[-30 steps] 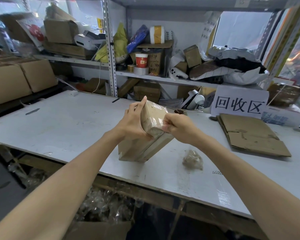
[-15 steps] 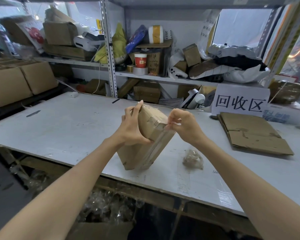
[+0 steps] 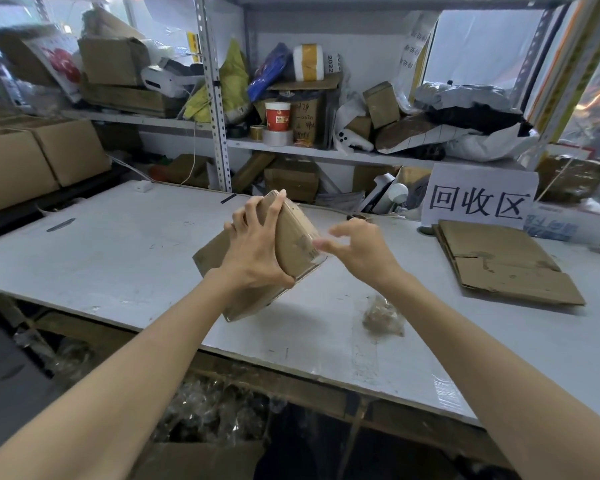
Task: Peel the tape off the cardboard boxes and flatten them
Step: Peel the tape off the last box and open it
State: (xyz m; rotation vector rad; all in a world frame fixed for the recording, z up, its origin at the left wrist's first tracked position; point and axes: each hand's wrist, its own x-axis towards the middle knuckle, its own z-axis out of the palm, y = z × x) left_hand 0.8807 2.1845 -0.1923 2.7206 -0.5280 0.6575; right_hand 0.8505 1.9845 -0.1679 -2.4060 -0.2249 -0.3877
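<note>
A small brown cardboard box with clear tape along its edges is tilted above the white table, its lower corner close to the surface. My left hand grips it from the left side, fingers spread over the top edge and thumb under the near face. My right hand hovers at the box's right edge with fingers loosely curled and apart. Its thumb tip touches the taped corner, and nothing is visibly pinched. A stack of flattened cardboard lies at the right of the table.
A crumpled wad of clear tape lies on the table near my right forearm. A white sign stands behind the flat stack. Cluttered metal shelves run along the back, and closed cartons sit at the left.
My left hand has tipped the box further and lifted it to the left. My right hand has let go of the box's top corner and drawn slightly right.
</note>
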